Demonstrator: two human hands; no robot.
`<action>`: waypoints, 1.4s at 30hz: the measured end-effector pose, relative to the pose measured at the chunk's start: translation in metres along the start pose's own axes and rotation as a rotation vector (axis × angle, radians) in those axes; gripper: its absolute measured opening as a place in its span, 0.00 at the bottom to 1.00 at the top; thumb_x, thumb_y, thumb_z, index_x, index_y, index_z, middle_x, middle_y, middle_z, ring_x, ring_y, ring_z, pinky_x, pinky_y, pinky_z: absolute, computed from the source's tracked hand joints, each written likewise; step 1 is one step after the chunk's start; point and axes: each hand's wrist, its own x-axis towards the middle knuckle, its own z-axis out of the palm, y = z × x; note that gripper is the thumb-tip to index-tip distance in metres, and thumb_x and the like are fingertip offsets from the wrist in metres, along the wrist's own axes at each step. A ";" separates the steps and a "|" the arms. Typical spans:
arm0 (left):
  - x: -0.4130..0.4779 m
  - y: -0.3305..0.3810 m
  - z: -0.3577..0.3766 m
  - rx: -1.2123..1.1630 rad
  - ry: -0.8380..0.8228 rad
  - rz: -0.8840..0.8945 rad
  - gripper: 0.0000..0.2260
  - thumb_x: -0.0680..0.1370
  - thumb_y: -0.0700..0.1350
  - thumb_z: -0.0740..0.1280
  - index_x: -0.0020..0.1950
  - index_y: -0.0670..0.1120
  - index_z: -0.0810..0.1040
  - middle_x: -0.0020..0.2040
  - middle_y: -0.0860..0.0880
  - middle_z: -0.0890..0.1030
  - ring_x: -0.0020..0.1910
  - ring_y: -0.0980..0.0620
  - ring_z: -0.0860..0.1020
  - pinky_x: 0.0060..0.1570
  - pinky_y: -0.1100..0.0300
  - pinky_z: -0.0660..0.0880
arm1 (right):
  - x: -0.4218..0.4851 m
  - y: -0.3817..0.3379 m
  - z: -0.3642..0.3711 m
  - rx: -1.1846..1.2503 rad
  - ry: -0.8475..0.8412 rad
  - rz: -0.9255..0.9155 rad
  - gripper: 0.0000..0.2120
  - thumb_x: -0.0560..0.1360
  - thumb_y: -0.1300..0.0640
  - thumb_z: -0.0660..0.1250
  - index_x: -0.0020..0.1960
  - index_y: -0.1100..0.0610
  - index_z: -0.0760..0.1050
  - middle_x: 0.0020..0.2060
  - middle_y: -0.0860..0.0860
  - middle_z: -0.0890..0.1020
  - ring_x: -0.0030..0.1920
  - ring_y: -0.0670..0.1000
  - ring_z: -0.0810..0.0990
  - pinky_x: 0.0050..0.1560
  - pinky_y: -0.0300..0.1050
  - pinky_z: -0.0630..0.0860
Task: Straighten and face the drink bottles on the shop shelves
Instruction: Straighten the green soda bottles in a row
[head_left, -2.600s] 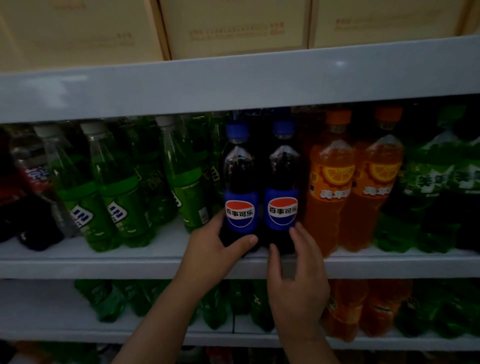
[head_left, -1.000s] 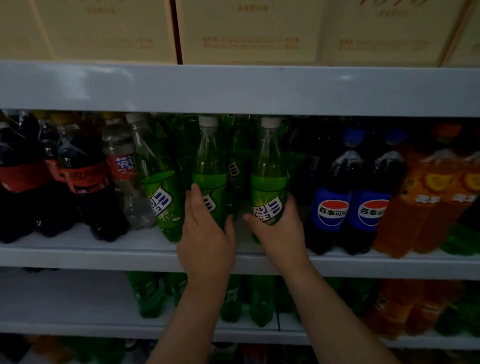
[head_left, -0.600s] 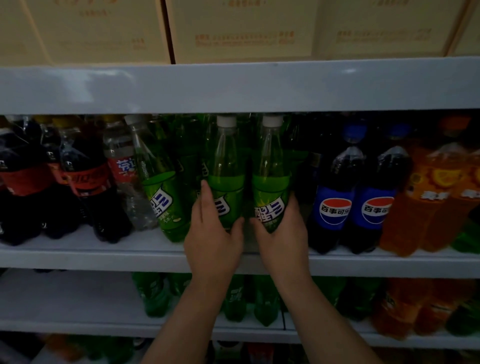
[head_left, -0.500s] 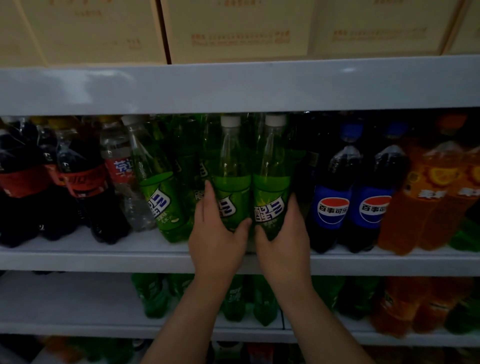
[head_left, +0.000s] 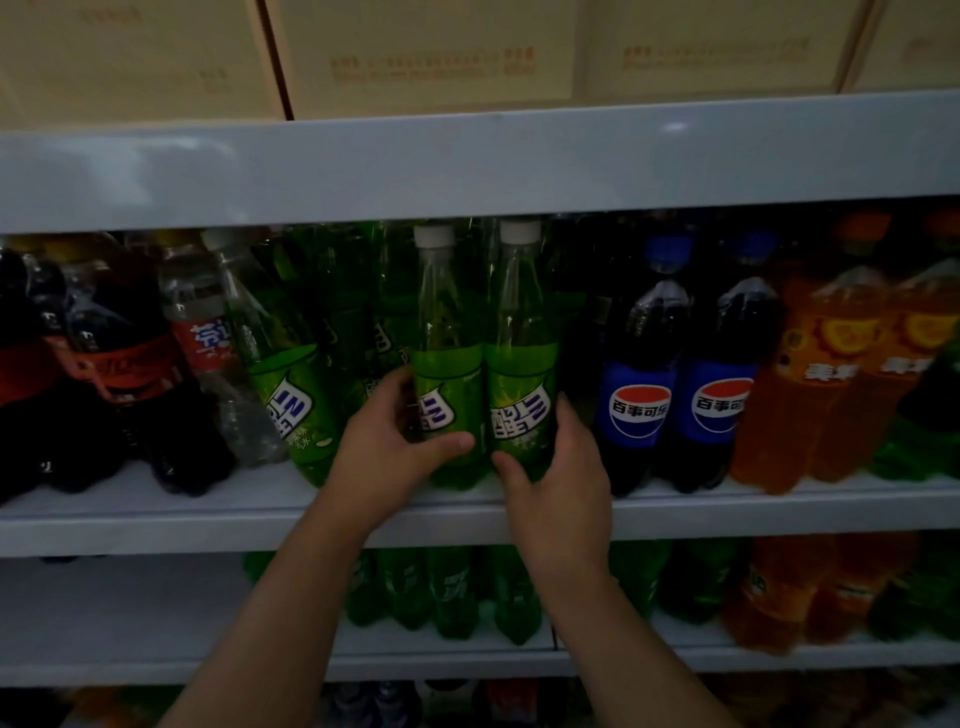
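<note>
Gripping two green bottles (head_left: 449, 364) (head_left: 522, 364), two hands (head_left: 384, 462) (head_left: 563, 488), one apiece

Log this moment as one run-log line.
left hand grips left green bottle | right hand grips right green bottle | both bottles upright, side by side on shelf

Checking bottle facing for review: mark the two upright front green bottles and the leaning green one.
Left upright green bottle (head_left: 448, 366), head view, upper label.
Right upright green bottle (head_left: 522, 371), head view, upper label.
Leaning green bottle (head_left: 287, 402), head view, label logo.
</note>
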 end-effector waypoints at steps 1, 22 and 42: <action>-0.001 0.000 0.002 0.018 0.029 0.011 0.31 0.62 0.45 0.81 0.57 0.66 0.72 0.53 0.62 0.81 0.52 0.61 0.80 0.48 0.65 0.78 | 0.000 0.000 0.001 0.003 0.009 0.000 0.36 0.72 0.53 0.71 0.75 0.48 0.57 0.68 0.47 0.70 0.66 0.44 0.68 0.63 0.40 0.67; -0.017 0.009 0.028 0.330 0.186 0.127 0.44 0.55 0.69 0.74 0.67 0.63 0.61 0.57 0.67 0.74 0.54 0.67 0.74 0.50 0.69 0.72 | -0.005 0.004 0.007 -0.199 0.175 -0.198 0.42 0.75 0.57 0.69 0.76 0.50 0.41 0.75 0.56 0.60 0.73 0.53 0.60 0.61 0.43 0.63; -0.016 0.001 0.024 0.288 0.041 0.114 0.42 0.65 0.55 0.78 0.72 0.62 0.58 0.57 0.73 0.71 0.56 0.74 0.72 0.53 0.75 0.72 | -0.023 0.010 0.003 -0.156 0.238 -0.387 0.37 0.73 0.64 0.68 0.75 0.66 0.51 0.76 0.62 0.52 0.76 0.54 0.54 0.68 0.30 0.57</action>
